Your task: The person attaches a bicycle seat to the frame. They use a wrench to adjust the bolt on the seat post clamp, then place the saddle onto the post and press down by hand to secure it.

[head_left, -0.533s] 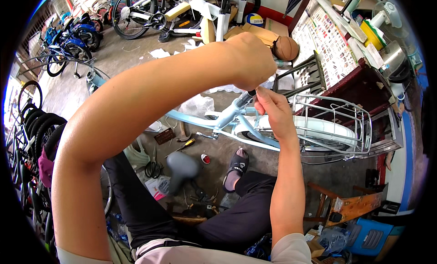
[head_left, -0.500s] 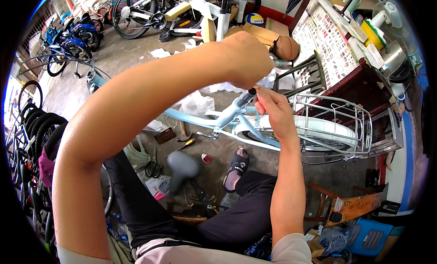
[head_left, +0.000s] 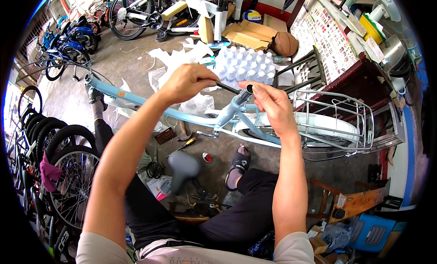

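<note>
Workshop floor (head_left: 261,161), cluttered: the pale-blue bicycle frame (head_left: 191,118) has its rear rack (head_left: 334,114) on, but the saddle (head_left: 184,165) lies unfitted.
Left hand (head_left: 189,83) grips a black rod (head_left: 228,87), now lower and farther left than earlier; right hand (head_left: 274,107) curls at the open metal tube (head_left: 244,95).

Bicycle workshop, parked bikes (head_left: 73,43), loose saddle (head_left: 184,165), hammer (head_left: 184,135) and screwdriver (head_left: 188,142) (on the floor (head_left: 263,161))

Left grip (head_left: 189,83) now farther left, black rod (head_left: 228,87) newly visible
</note>
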### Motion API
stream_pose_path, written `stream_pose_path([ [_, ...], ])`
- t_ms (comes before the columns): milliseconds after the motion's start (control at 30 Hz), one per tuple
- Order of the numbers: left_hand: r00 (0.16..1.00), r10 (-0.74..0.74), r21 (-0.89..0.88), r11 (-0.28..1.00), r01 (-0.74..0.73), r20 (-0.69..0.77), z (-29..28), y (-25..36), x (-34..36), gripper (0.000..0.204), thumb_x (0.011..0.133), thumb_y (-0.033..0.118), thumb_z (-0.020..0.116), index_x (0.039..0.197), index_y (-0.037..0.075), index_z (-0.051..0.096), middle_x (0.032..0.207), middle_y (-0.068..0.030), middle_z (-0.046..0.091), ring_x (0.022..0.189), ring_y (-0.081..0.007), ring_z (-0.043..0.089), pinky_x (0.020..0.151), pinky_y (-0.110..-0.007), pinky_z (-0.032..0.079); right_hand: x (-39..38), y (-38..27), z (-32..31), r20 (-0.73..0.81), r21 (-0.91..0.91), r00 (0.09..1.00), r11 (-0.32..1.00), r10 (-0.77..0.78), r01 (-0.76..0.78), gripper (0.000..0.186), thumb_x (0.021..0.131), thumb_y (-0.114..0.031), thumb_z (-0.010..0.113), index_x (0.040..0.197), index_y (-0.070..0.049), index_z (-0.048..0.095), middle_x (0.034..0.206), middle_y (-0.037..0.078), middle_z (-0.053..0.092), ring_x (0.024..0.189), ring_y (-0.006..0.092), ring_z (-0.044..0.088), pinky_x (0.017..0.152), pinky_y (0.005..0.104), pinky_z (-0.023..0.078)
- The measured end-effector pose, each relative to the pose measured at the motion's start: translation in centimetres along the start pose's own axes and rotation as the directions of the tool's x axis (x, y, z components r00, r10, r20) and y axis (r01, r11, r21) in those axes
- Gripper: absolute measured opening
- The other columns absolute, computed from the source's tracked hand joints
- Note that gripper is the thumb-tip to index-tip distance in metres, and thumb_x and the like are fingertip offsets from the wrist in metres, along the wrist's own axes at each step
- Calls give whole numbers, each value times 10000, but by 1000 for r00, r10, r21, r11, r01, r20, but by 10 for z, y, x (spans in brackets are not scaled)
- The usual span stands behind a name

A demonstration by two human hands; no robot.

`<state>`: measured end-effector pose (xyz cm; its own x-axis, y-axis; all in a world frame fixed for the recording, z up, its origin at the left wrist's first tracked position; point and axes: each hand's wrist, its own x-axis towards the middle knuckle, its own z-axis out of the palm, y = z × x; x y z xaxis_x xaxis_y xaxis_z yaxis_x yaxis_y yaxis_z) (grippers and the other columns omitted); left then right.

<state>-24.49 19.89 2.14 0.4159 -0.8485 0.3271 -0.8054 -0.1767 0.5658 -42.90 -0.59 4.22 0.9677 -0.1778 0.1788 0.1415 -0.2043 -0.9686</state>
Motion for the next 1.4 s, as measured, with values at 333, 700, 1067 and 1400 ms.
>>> stream_pose_path([
  [333,879,-446,-781,483,396,170,106,-51,-45,197,991,171,658,1138,67,740,917,16,688,862,-92,625,766,-281,530,1,1,2,-14,23,1000,1000,-19,19,330,1041,-300,588,1176,-37,735,696,-93,494,625,13,357,551,219,284],
  [700,957,-183,-60,978,201,228,59,-44,-23,224,956,125,622,1147,32,694,910,-78,723,817,-198,676,737,-340,515,2,7,5,-70,2,992,995,-102,102,315,1022,-287,626,1169,-31,739,802,-68,642,655,5,415,581,207,355],
  [1067,967,-49,559,823,-103,250,-34,46,21,271,950,349,628,853,106,700,711,-121,663,710,-340,670,623,-479,496,0,6,2,-80,-29,992,995,-102,100,315,1009,-285,650,1189,-42,736,862,-18,676,718,23,492,626,205,398],
  [1400,857,70,682,573,-454,511,-46,115,83,190,854,268,728,792,89,747,668,-118,672,685,-320,695,619,-437,529,0,6,3,-144,8,984,994,-107,109,270,970,-222,699,1154,-31,749,898,4,723,725,28,521,619,207,404],
])
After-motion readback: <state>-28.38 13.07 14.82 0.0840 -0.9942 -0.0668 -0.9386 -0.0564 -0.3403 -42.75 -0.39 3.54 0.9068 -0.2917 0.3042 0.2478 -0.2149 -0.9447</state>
